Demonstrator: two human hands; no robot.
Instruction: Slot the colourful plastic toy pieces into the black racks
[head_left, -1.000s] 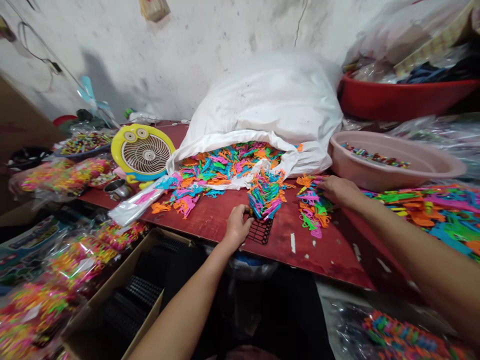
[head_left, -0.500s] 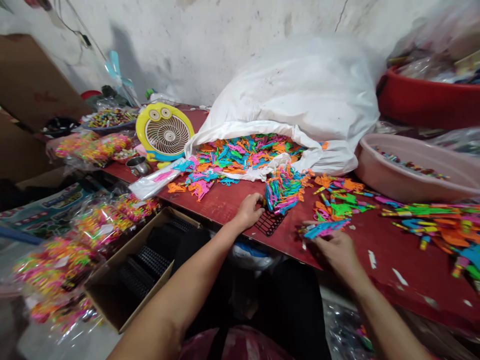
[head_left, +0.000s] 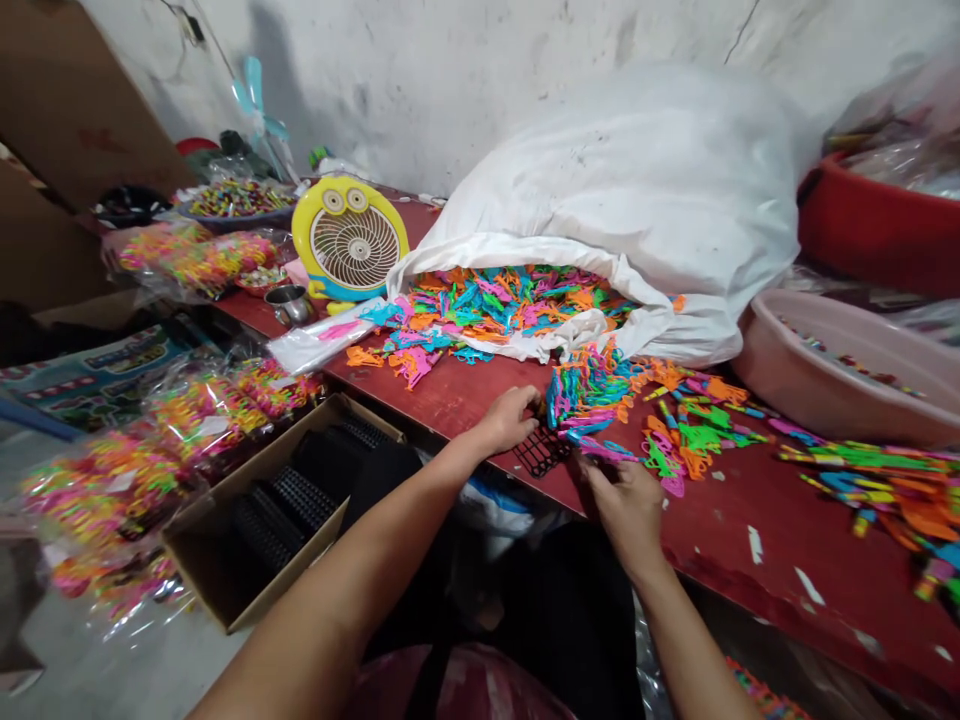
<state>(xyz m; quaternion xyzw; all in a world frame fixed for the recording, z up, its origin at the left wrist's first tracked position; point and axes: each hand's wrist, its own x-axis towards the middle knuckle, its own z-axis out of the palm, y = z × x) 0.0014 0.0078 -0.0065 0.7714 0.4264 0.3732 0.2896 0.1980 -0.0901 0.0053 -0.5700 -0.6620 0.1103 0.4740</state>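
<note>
Centrally, grid (head_left: 541,455): black, lying flat near the front edge of the red table (head_left: 720,540), its far part covered by the stack.
Stack (head_left: 589,390): blue, pink, green and orange plastic shapes packed closely in a row, just in front of the sack (head_left: 637,190).
Your left hand (head_left: 512,420): fingers curled at the grid's left side, beside the stack; whether they grip anything, I can't tell.
Your right hand (head_left: 626,500): closed on a few pink and blue pieces (head_left: 604,448) at the fingertips, by the grid's right side and close to the stack.
Heap (head_left: 697,425): loose, mixed colours, to the right of the stack, beyond your right hand.
Sack: white, bulging, its mouth facing you and spilling more shapes.
Pink basin (head_left: 847,405): right of the sack, small beads or sticks inside.
Fan (head_left: 358,245): yellow, upright, left of the sack.
Carton (head_left: 196,580): below the table at your left, black racks (head_left: 300,495) inside.
Bags (head_left: 120,485): clear, packed with bright shapes, left of the carton.
</note>
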